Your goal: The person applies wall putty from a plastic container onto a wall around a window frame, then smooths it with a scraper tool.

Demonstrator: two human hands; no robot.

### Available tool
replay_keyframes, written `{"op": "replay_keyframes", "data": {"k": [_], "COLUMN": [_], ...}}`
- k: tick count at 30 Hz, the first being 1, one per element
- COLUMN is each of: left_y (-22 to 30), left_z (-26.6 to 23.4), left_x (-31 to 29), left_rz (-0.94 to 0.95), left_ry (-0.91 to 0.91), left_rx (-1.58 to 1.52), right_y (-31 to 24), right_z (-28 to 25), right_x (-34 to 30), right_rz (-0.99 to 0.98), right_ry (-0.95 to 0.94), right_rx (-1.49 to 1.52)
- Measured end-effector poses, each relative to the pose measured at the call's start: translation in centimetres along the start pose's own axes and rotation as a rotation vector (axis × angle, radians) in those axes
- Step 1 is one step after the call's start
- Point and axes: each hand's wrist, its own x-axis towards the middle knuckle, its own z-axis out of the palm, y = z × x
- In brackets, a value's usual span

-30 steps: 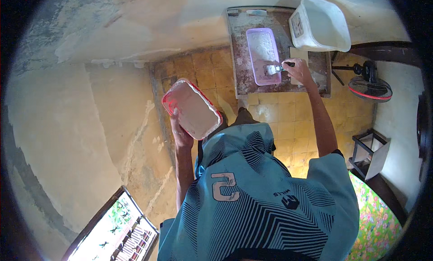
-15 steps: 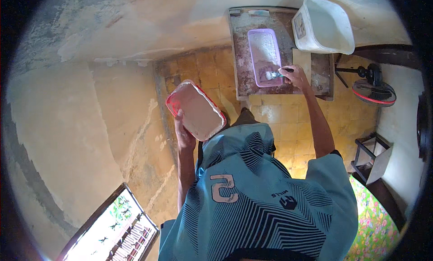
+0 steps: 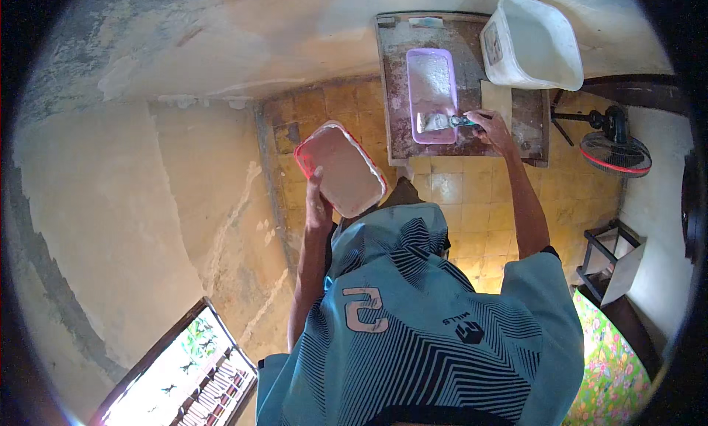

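The hands are held well apart. By the left hand (image 3: 317, 201), the red tub (image 3: 341, 168) is gripped at its left side, in front of the body and tilted, with pale paste smeared along its rim. By the right hand (image 3: 493, 130), the scraper (image 3: 439, 121) is clasped at its green and dark handle, its coated blade pointed left across the near end of the purple tray (image 3: 410, 94). Whether the tray is touched by the blade cannot quite be made out.

The tray is set on the worktop (image 3: 394, 120), with white paste spread in its far part. The worktop is dark, worn and blotched with pale stains. To the right of the tray, a tan board (image 3: 495, 96) is laid flat; beyond it, at the far right corner, a white bucket (image 3: 518, 74) is placed.

The floor (image 3: 464, 197) is covered in yellowish tiles. On the left, the wall (image 3: 88, 197) is marked by patches and pale streaks. On the right, a fan (image 3: 616, 153) and a dark-framed stand (image 3: 612, 264) are seen, and nearer, a flowered cloth (image 3: 612, 360). At the near left, a bright framed panel (image 3: 184, 367) is cut off by the view's edge.
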Motion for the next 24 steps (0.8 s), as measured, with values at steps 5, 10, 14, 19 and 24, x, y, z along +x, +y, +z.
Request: {"op": "replay_keyframes", "data": {"k": [5,10,14,19,24], "left_y": [-1.2,-2.7,-2.9,-2.9,-1.8], "left_z": [1.9,2.6,4.0,5.3,5.8], "left_x": [1.7,4.7,6.3,6.5,4.7], "left_rz": [-0.001,-0.029,0.042,0.154,0.202], "left_ry": [-0.038,-0.089,-0.137,-0.125,-0.045], "left_rx": [-0.001,0.007,-0.022,-0.094,-0.150], "right_y": [-1.4,-7.7,-13.8,-20.3,-24.3], "right_z": [-1.7,-2.8,-1.8,2.0,8.1], "right_x": [-1.7,-5.9,-9.9,-14.2,-17.1], "right_rz": [-0.063,-0.145,-0.161,-0.202,-0.194], "right_ry": [0.105,0.219,0.266,0.182,0.168], "right_rx": [0.040,-0.013,0.056,0.040,-0.135]}}
